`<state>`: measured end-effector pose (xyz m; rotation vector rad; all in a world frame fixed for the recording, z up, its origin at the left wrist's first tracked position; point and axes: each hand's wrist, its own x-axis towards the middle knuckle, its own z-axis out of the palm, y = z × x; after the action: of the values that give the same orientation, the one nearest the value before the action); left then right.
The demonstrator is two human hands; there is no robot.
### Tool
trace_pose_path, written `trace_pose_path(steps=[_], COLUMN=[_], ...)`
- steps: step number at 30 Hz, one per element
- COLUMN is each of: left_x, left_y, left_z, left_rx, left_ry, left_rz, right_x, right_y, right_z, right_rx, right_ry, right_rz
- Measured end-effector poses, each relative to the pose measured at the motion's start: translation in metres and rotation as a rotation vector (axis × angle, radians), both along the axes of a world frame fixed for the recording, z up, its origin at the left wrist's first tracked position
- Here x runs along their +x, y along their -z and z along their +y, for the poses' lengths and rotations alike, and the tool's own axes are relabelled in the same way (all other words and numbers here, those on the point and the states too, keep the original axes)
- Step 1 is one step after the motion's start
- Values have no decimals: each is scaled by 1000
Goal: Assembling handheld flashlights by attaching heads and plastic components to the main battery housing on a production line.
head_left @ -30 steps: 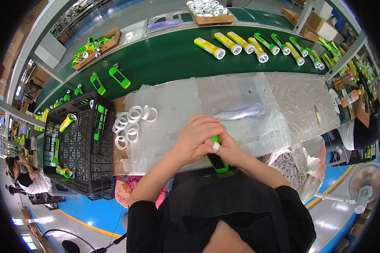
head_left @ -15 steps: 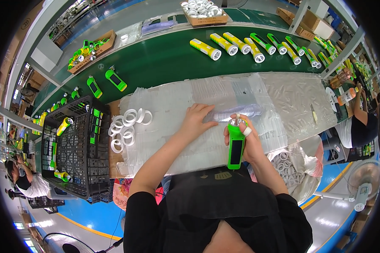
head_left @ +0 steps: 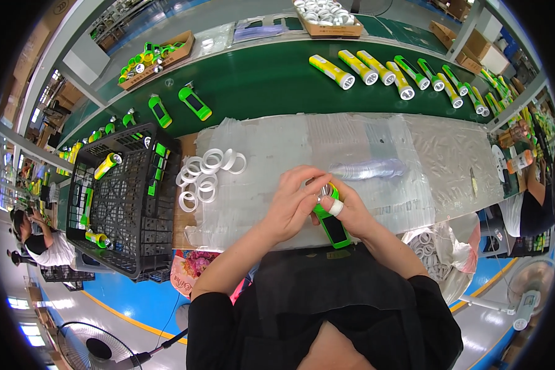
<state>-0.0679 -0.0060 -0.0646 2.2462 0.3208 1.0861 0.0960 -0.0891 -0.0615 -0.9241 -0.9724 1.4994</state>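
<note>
The view comes from the left of two fisheye cameras worn side by side on the person's head, looking steeply down and forward. Black clothing fills the lower middle of the frame, close to the lens, with the forearms reaching up to the hands around the centre. Beyond them lies the worktop, and a green strip crosses above it (its long edges bend into an arch, so wide is the lens). Dark corners surround the rounded picture.
</note>
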Motion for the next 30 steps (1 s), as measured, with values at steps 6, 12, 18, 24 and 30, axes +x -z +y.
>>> trace_pose_path(steps=[6, 12, 18, 24, 30], left_x=[-13, -31, -96, -125, -110], left_y=[17, 2, -25, -6, -40], left_z=[7, 28, 91, 139, 123], left_rx=[24, 68, 299, 518, 427], left_ry=[-53, -191, -453, -208, -301], left_rz=[-131, -96, 587, 946, 581], right_x=[-17, -33, -32, -34, -30], right_y=[15, 7, 15, 13, 18], right_z=[24, 54, 92, 100, 103], right_rx=[109, 218, 336, 343, 387], right_ry=[-188, -137, 33, 49, 83], right_rz=[-69, -62, -97, -126, -116])
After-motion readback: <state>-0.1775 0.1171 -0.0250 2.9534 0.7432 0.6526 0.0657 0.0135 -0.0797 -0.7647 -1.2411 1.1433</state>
